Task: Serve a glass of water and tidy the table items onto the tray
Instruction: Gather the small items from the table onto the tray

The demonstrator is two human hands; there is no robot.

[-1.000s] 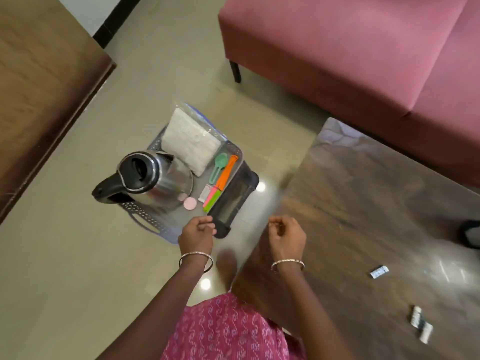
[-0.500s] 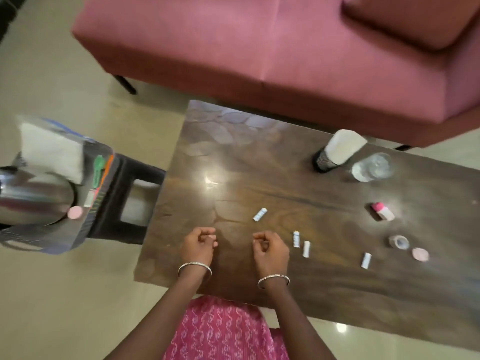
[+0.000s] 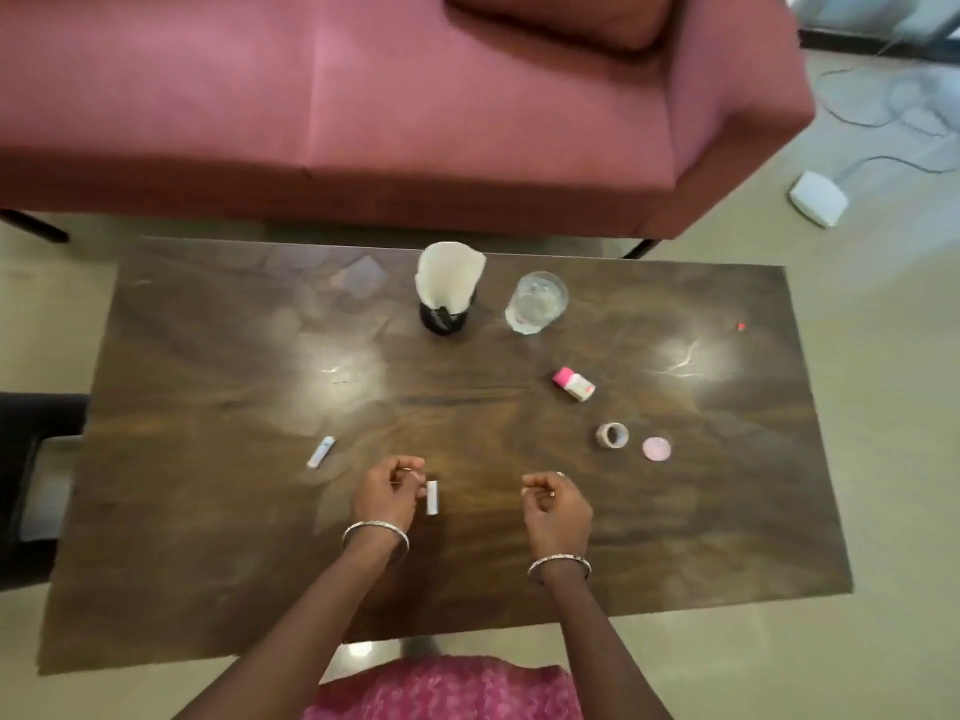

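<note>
Left grip (image 3: 387, 493), right grip (image 3: 556, 504) curled, over table (image 3: 208, 511)

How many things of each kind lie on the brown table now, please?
white strips: 2
glass: 1
napkin holder: 1
pink-capped bottle: 1
tape roll: 1
pink round lid: 1
tiny red bit: 1
Total in view: 8

Soft, even daylight; two white glare patches on my table (image 3: 208, 407) at nine and three o'clock, everything slightly blurred, edges bowed.
</note>
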